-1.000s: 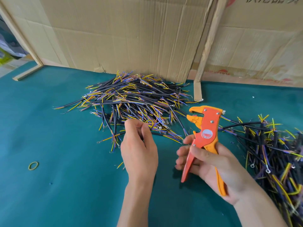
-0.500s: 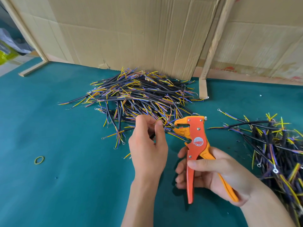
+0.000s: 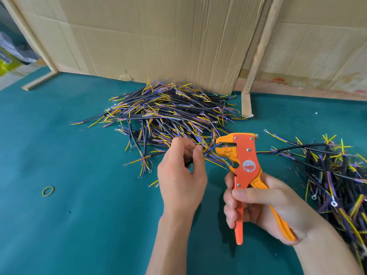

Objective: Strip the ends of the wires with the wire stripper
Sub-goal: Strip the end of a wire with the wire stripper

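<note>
My left hand (image 3: pixel 181 173) pinches a short black cable between thumb and fingers, its yellow and blue cores (image 3: pixel 205 147) sticking out to the right. My right hand (image 3: pixel 260 203) grips the handles of an orange wire stripper (image 3: pixel 243 161), held upright with its jaws facing left. A blue core reaches into the jaws. A large pile of black cables with coloured cores (image 3: pixel 168 114) lies on the green table behind my left hand. A second pile (image 3: pixel 337 175) lies at the right.
The table top is a teal mat (image 3: pixel 79 215). A yellow rubber band (image 3: pixel 48 190) lies on it at the left. Cardboard sheets (image 3: pixel 158 36) and a wooden strip (image 3: pixel 256 56) stand along the back edge.
My left hand has lifted a cable from the pile's edge. The stripper has moved left toward it, and its jaws now meet the cable's cores.
</note>
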The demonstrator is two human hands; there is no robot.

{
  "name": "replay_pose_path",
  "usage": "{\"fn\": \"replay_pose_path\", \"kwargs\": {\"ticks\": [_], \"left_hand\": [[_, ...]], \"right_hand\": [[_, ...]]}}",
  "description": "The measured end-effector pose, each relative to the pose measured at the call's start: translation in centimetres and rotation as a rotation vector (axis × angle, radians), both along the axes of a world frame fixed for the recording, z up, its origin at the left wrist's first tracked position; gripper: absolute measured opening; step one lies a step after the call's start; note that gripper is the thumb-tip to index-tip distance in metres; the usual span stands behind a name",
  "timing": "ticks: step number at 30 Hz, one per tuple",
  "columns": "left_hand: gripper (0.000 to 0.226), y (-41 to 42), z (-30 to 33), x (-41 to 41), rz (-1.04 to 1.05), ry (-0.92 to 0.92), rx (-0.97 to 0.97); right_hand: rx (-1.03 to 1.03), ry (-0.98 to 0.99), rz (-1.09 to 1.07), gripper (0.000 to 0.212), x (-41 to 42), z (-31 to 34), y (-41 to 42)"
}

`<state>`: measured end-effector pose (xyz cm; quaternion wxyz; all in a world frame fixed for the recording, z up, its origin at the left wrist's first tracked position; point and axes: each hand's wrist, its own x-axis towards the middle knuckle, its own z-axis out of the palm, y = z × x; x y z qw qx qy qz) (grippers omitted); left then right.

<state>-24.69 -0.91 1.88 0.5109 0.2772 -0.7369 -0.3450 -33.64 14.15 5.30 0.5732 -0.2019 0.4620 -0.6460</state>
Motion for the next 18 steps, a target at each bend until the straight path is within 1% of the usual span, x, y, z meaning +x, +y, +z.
{"fn": "replay_pose_path", "kwargs": {"ticks": [10, 13, 16, 18], "left_hand": [[0.014, -0.13, -0.16, 0.00, -0.034, -0.027, -0.033], [0.014, -0.19, -0.10, -0.01, -0.052, -0.055, -0.026], [0.009, -0.21, -0.10, -0.06, -0.118, -0.099, -0.009], [0.012, -0.24, -0.11, -0.08, -0.148, -0.127, 0.001]], "right_hand": [[0.000, 0.029, 0.010, 0.047, -0.39, -0.17, 0.31], [0.001, 0.034, 0.012, 0.044, -0.42, -0.18, 0.34], [0.007, 0.042, 0.017, 0.035, -0.38, -0.20, 0.21], [0.016, 0.047, 0.015, 0.032, -0.39, -0.26, 0.16]]}}
